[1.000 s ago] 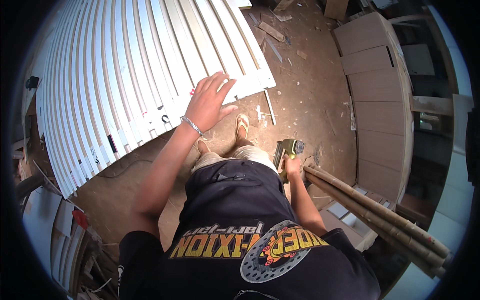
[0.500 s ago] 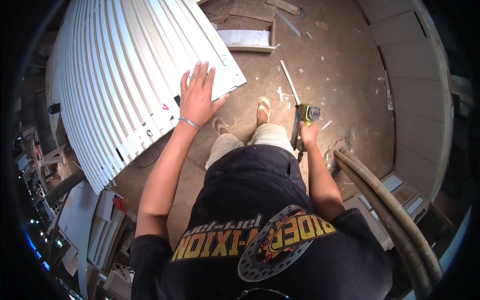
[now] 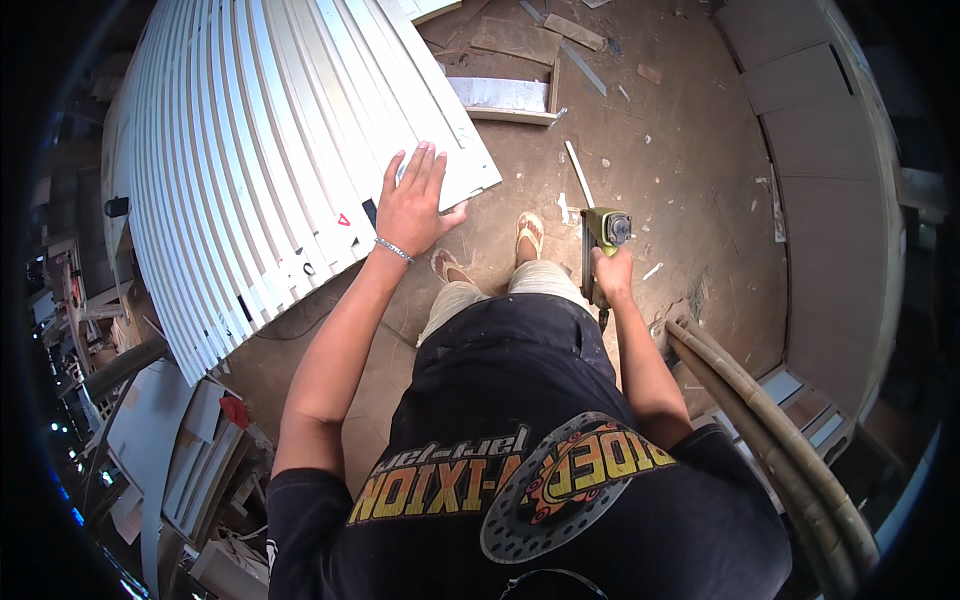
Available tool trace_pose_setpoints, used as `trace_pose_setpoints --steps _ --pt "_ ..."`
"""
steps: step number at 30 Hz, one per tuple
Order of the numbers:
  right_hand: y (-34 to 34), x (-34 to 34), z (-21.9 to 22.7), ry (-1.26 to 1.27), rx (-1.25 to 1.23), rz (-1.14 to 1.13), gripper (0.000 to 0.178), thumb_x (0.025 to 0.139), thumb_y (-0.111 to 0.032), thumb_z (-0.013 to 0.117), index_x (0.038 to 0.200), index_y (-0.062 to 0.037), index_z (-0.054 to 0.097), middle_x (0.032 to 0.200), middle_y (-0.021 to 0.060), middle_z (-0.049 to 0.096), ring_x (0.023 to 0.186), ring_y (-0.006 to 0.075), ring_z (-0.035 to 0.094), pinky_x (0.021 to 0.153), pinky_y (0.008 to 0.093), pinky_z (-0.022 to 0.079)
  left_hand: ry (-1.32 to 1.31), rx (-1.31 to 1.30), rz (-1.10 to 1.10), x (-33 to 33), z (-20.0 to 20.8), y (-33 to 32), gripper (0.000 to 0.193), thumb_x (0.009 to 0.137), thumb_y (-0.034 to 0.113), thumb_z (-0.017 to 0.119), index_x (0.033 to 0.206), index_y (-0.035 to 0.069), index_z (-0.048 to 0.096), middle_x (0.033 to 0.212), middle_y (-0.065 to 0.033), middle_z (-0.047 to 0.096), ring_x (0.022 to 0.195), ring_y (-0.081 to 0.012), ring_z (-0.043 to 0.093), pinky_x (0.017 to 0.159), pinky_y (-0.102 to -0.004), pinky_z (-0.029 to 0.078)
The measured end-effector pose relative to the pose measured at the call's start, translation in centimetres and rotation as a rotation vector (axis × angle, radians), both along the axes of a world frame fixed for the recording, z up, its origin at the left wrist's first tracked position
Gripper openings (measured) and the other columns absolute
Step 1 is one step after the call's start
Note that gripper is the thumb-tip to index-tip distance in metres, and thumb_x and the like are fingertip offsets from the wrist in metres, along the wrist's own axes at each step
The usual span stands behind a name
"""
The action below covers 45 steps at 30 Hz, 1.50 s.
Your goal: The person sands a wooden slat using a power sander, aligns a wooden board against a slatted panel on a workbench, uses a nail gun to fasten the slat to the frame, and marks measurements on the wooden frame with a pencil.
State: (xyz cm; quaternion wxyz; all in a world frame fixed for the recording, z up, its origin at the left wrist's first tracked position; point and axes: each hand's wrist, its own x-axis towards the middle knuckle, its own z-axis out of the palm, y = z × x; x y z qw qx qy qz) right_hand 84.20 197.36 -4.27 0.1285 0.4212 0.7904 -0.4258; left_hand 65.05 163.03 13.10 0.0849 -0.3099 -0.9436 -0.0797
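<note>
My left hand (image 3: 411, 205) lies flat near the close right corner of a large white slatted panel (image 3: 290, 130), its fingers stretched forward and its thumb out towards the panel's edge. Beside that hand the panel carries a small red mark and some dark gaps along its near edge. Down at my right side, my right hand (image 3: 613, 273) is closed round the grip of a green-yellow nail gun (image 3: 605, 228). The tool hangs upright, apart from the panel, with a dark magazine along its left side.
Wood offcuts (image 3: 575, 32) and a shallow wooden frame (image 3: 508, 116) lie on the brown floor ahead. Bamboo poles (image 3: 760, 420) slant along my right, before a row of tan panels (image 3: 825, 220). Stacked boards (image 3: 205, 440) stand at the lower left.
The view has shifted slightly, so the panel and floor scraps sit a little lower. My left hand stays on the panel with its fingers closer together. The nail gun is turned slightly.
</note>
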Motion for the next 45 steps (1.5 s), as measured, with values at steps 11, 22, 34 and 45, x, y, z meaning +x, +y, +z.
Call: trace_pose_setpoints --steps 11,22,34,45 --pt "-7.7 -11.5 29.1 -0.015 -0.039 0.373 0.040 0.083 -0.032 0.073 0.093 0.0067 0.074 0.073 0.0194 0.071 0.073 0.0275 0.072 0.073 0.0445 0.055 -0.209 0.149 -0.129 -2.6 0.2 -4.9 0.039 0.098 0.022 0.056 0.135 0.011 0.062 0.149 -0.0072 0.055 0.150 -0.0263 0.038 0.125 -0.0518 0.020" --pt "-16.6 -17.3 31.8 -0.169 0.204 0.770 0.051 0.082 -0.037 0.071 0.085 0.0130 0.070 0.075 0.0243 0.071 0.073 0.0318 0.073 0.075 0.0462 0.056 -0.235 0.282 -0.119 -3.6 -1.6 -5.9 0.033 0.097 0.012 0.058 0.127 0.020 0.069 0.144 0.0031 0.060 0.150 -0.0206 0.038 0.127 -0.0501 0.019" --pt "-18.2 -16.9 31.5 -0.125 0.196 0.713 0.041 0.089 -0.030 0.071 0.061 -0.0022 0.061 0.051 0.0056 0.056 0.046 0.0165 0.055 0.052 0.0368 0.045 -0.254 0.313 -0.110 -3.6 -2.2 -6.2 0.035 0.094 0.010 0.063 0.127 0.020 0.069 0.145 0.0035 0.059 0.148 -0.0200 0.040 0.127 -0.0504 0.021" --pt "-17.6 -16.2 30.9 -0.111 0.244 0.750 0.045 0.091 -0.033 0.070 0.060 -0.0021 0.062 0.050 0.0070 0.058 0.047 0.0172 0.057 0.055 0.0372 0.048 -0.225 0.282 -0.101 -3.4 -2.4 -6.2 0.034 0.095 0.009 0.063 0.126 0.020 0.069 0.146 0.0039 0.059 0.148 -0.0197 0.040 0.127 -0.0498 0.021"
